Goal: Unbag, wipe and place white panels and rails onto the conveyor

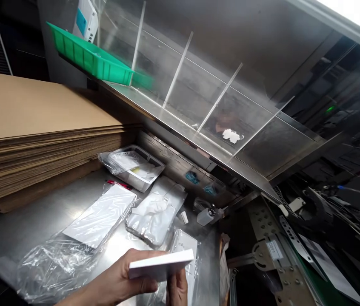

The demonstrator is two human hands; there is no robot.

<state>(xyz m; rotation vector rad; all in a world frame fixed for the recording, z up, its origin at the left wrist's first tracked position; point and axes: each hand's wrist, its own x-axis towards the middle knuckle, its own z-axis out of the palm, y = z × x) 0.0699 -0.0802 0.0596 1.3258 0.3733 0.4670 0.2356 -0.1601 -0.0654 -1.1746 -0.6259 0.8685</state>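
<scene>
A flat white rectangular stack or slab [162, 264] is held over the near part of the metal table; whether it is a stack of paper or one solid piece cannot be told. My left hand [132, 274] grips its left end, with the thumb along the near side and the fingers behind. At the lower right end, my right hand [177, 288] has its fingers closed against the slab, partly hidden by it. Just beyond lies a plastic-wrapped white stack [103, 214]. Beside that sits a pile of clear plastic bags [157, 210]. Another white plastic-wrapped item [184, 244] lies near my right hand.
Stacked cardboard sheets [33, 110] stand on the left. A white basket [140, 170] holds bags at the back, near a small bottle [206, 216]. Overhead runs a divided metal shelf [180, 123] with a green tray [93, 59]. Machinery [272, 255] stands at right.
</scene>
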